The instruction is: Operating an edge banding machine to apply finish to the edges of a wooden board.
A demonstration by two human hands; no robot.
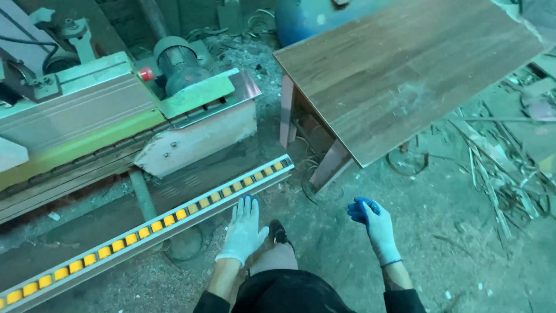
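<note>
- Single head-worn view, looking steeply down and forward from standing height.
- Roller rail (156, 223) crosses lower left; wooden table (405, 69) fills upper right.
- Floor (463, 243) lies near, lower right.

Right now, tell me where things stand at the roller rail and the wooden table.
Looks done: a wood-grain panel already lies flat on the table frame. In hand: nothing; the left hand is spread open just beside the roller rail, the right hand is loosely curled in the air, both gloved. Left: the rail and the green machine carry no board in view.
</note>
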